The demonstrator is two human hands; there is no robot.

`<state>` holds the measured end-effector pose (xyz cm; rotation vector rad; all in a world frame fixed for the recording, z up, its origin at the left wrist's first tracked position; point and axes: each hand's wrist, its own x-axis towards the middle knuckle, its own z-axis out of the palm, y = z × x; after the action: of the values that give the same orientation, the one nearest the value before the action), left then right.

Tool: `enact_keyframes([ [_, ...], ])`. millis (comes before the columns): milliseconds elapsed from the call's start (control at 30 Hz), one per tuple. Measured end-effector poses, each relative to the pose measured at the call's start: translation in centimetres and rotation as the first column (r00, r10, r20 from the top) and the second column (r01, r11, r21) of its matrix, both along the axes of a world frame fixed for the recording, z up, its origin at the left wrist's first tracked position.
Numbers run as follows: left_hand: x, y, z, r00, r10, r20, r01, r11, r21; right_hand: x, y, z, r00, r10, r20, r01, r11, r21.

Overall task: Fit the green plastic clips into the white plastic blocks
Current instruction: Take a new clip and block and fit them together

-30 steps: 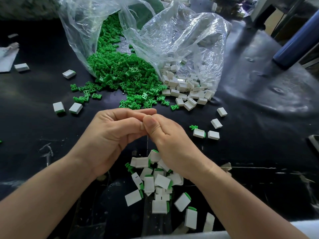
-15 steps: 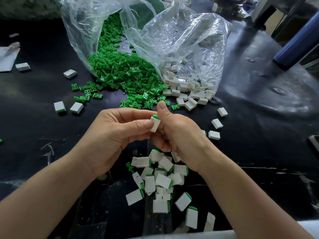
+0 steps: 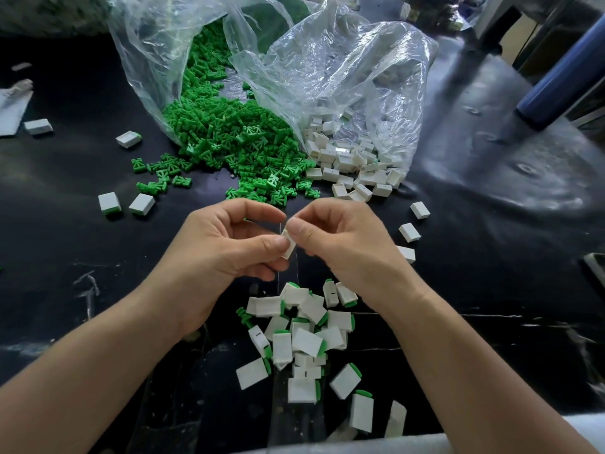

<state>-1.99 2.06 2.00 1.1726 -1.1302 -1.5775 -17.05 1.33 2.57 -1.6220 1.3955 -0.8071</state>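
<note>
The left hand (image 3: pixel 229 247) and right hand (image 3: pixel 343 237) meet at centre, thumbs and curled fingertips of both pinching one small white block (image 3: pixel 290 245), a smooth rectangular box held tilted above the glossy black desk (image 3: pixel 491 231). At 11 o'clock a crinkled clear bag (image 3: pixel 147 60) spills a heap of small pronged green clips (image 3: pixel 229 139), and at 1 o'clock a second bag (image 3: pixel 343 77) spills hollow white blocks (image 3: pixel 347 162). At 6 o'clock, between the wrists, lies a pile (image 3: pixel 304 335) of blocks with green edges showing, and strays (image 3: pixel 141 204) lie at 9 o'clock.
</note>
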Motion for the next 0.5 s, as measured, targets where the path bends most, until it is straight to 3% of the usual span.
enact_keyframes([
  [133, 0.0, 0.0, 0.0, 0.993, -0.019, 0.116, 0.026, 0.998, -0.052, 0.3, 0.3, -0.1, 0.987, -0.045, -0.156, 0.029, 0.995, -0.099],
  [233, 0.0, 0.1, -0.1, 0.976, -0.025, 0.217, 0.050, 0.993, -0.108, 0.2, 0.2, -0.1, 0.984, -0.045, -0.171, 0.035, 0.998, -0.061],
  [367, 0.0, 0.0, 0.0, 0.974, -0.038, 0.224, 0.066, 0.991, -0.118, 0.2, 0.0, -0.2, 0.985, -0.012, -0.170, 0.012, 1.000, -0.005],
  [500, 0.0, 0.2, -0.1, 0.972, -0.082, 0.221, 0.110, 0.987, -0.115, -0.6, -0.8, -0.5, 0.969, -0.131, -0.208, 0.112, 0.989, -0.100],
])
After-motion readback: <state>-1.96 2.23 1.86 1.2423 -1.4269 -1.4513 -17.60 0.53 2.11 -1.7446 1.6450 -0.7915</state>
